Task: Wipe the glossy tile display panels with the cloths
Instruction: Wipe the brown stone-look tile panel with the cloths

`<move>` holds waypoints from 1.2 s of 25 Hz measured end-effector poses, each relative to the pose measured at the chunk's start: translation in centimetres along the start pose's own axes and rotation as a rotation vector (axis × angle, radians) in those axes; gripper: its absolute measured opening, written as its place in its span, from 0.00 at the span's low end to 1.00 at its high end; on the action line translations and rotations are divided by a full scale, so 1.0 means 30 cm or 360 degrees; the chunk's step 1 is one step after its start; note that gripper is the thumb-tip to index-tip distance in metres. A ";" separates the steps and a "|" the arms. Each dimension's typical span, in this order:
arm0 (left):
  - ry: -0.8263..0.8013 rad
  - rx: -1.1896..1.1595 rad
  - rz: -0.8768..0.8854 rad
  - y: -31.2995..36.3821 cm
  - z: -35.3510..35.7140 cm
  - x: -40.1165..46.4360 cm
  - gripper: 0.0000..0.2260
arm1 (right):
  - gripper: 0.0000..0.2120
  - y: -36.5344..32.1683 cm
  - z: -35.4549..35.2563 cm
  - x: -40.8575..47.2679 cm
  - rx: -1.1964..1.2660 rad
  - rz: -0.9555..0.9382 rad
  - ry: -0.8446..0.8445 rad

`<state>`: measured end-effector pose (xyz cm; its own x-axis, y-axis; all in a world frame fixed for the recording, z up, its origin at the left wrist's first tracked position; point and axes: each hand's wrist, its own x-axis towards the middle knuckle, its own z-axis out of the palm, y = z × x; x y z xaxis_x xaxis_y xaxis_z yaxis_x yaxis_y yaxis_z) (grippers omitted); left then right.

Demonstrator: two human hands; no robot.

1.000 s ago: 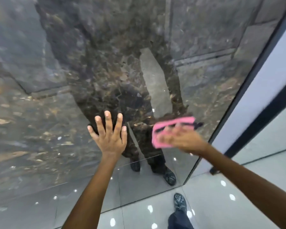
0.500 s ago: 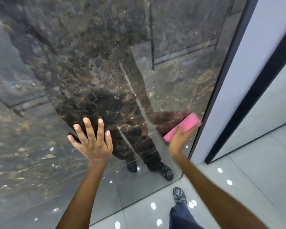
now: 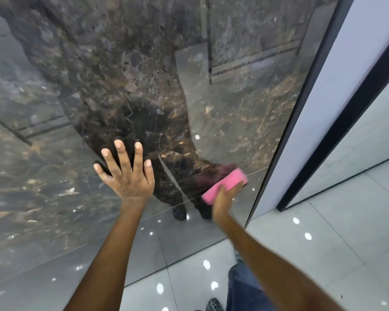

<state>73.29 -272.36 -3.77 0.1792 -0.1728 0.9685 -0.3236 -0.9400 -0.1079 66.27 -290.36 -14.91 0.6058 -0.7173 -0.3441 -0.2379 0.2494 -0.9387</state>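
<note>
Fingers (image 3: 137, 153) of the left hand (image 3: 128, 178) lie straight and spread, pressed flat on the dark glossy panel (image 3: 144, 70), holding nothing. The right hand (image 3: 222, 197), blurred, grips the pink cloth (image 3: 225, 185) against the panel at 4 o'clock, near its black edge trim (image 3: 301, 104). Best done with overlapping strokes, even pressure, right up to that trim.

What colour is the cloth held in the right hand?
Pink; the folded pink cloth shows clearly in the head view, pressed against the glossy brown marble panel.
</note>
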 end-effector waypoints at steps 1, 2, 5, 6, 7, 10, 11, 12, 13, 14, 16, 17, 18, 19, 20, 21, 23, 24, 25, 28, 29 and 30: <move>-0.0008 0.0008 -0.0008 0.001 0.002 0.010 0.25 | 0.33 -0.056 -0.067 0.116 -0.0041 -0.0139 0.0166; -0.0014 0.0020 -0.0019 0.002 0.004 0.021 0.25 | 0.33 -0.151 -0.135 0.196 -0.0009 -0.0301 0.0311; -0.0090 -0.0022 -0.0089 0.018 -0.020 0.045 0.25 | 0.32 -0.404 -0.149 0.148 0.0023 -0.0793 0.0521; -0.0134 -0.0121 -0.0169 0.036 -0.041 0.056 0.24 | 0.33 -0.445 -0.088 0.029 -0.0167 -0.1036 0.0467; -0.0183 -0.0262 -0.0287 0.057 -0.066 0.071 0.22 | 0.34 -0.437 -0.017 -0.084 -0.0418 -0.1386 0.0313; -0.0114 -0.0580 -0.0385 0.090 -0.140 0.200 0.17 | 0.38 -0.443 0.052 -0.214 -0.1065 -0.2618 0.0112; -0.0038 -0.0584 -0.0332 0.074 -0.154 0.291 0.17 | 0.39 -0.543 0.031 -0.156 -0.1044 -0.2798 0.0237; 0.0034 -0.0553 -0.0308 0.045 -0.167 0.395 0.18 | 0.39 -0.683 -0.009 -0.095 -0.0916 -0.2781 0.0377; 0.0089 -0.0491 -0.0321 0.012 -0.174 0.495 0.19 | 0.37 -0.833 -0.054 -0.041 -0.0726 -0.2621 0.0511; 0.0125 -0.0392 -0.0345 -0.018 -0.175 0.580 0.20 | 0.35 -0.984 -0.101 0.001 -0.0441 -0.2396 0.0612; 0.0100 -0.0150 -0.0412 -0.052 -0.164 0.658 0.22 | 0.33 -1.141 -0.125 -0.016 0.0097 -0.1871 0.0690; 0.0090 -0.0060 -0.0416 -0.052 -0.155 0.660 0.23 | 0.33 -1.142 -0.089 -0.079 0.0167 -0.1816 0.0696; 0.0074 0.0003 -0.0400 -0.048 -0.149 0.652 0.23 | 0.34 -1.096 -0.030 -0.132 0.0041 -0.2020 0.0655; 0.0062 0.0001 -0.0414 -0.042 -0.149 0.650 0.22 | 0.36 -1.024 0.037 -0.182 -0.0226 -0.2491 0.0488; 0.0075 -0.0060 -0.0450 -0.036 -0.157 0.664 0.22 | 0.37 -0.955 0.078 -0.227 -0.0588 -0.3051 0.0270; 0.0115 -0.0130 -0.0470 -0.035 -0.173 0.699 0.21 | 0.36 -0.926 0.089 -0.238 -0.0931 -0.3440 0.0085; 0.0195 -0.0218 -0.0422 -0.038 -0.211 0.822 0.20 | 0.34 -1.063 0.033 -0.181 -0.1015 -0.3593 0.0148; 0.0220 -0.0234 -0.0383 -0.046 -0.228 0.897 0.21 | 0.34 -1.182 -0.009 -0.148 -0.0787 -0.3404 0.0277; 0.0247 -0.0234 -0.0355 -0.059 -0.242 0.978 0.22 | 0.35 -1.325 -0.067 -0.129 -0.0493 -0.3030 0.0375; 0.0239 -0.0139 -0.0355 -0.096 -0.255 1.135 0.24 | 0.34 -1.618 -0.165 -0.165 0.0344 -0.2032 0.0567; 0.0224 -0.0079 -0.0353 -0.104 -0.248 1.144 0.25 | 0.34 -1.609 -0.128 -0.215 0.0391 -0.2067 0.0520; 0.0214 -0.0035 -0.0339 -0.106 -0.239 1.142 0.25 | 0.35 -1.558 -0.067 -0.259 0.0239 -0.2370 0.0468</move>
<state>73.81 -273.17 31.35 0.1211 0.0708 0.9901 -0.3121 -0.9442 0.1056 71.16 -297.75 31.69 0.0447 -0.4628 0.8853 0.5208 -0.7455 -0.4160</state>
